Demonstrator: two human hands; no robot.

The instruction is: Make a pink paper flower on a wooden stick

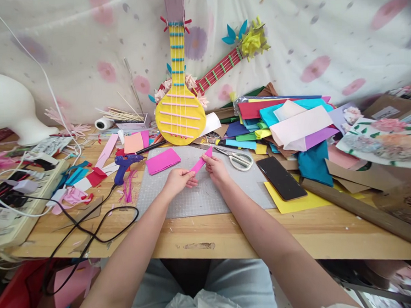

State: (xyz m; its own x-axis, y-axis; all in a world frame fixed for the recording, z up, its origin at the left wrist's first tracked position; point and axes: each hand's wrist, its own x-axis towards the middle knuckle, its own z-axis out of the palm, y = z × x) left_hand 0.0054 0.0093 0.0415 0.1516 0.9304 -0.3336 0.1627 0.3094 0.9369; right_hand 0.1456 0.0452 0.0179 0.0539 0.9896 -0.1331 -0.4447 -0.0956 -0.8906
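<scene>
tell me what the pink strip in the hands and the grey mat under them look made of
The pink strip looks like thin matte paper or craft foam: it bends between both hands. The grey mat seems a rubbery cutting mat, dull with faint scratch marks; the exact material is unclear.

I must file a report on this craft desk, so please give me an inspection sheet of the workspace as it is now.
Surface: wooden table with a grey cutting mat in the middle.
Job's things: pink paper strip, held over the mat by both hands.
Clutter: folded pink sheet, blue glue gun, scissors, dark phone on yellow paper, heap of coloured paper, paper scraps at left.
Hands: left hand and right hand each pinch one end of the strip.
Cables: black cable loops over the table edge; white power strip with plugs at left.
Surroundings: two craft guitars lean on a flowered cloth; white foam head form at left.
</scene>
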